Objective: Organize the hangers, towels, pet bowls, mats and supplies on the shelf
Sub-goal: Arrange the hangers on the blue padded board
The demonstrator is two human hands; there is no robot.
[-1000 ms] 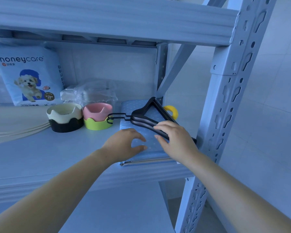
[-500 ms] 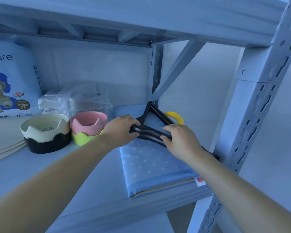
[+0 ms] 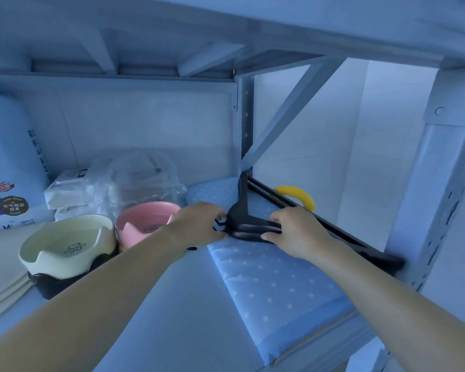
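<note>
hangers (image 3: 253, 227): a small stack of black ones, lying flat on the blue dotted mat (image 3: 274, 285) at the right end of the shelf (image 3: 159, 323). the far tips run back toward the corner post (image 3: 440, 210), and a yellow loop (image 3: 298, 196) sits just behind them. the left hand (image 3: 196, 224) pinches the neck end where the hooks gather, close beside the pink bowl (image 3: 145, 216). the right hand (image 3: 298, 232) has its fingers curled over the near arm of the stack. both hands are closed on the hangers, and neither is slack. assessment: the items look light and rigid, with a smooth finish likely to slide against one another, so the stack could fan apart if held at one point only. a hold at the neck plus one arm, as observed, should keep them aligned. the hooks may snag the mat's fabric or the bowl rim if dragged rather than lifted.
</note>
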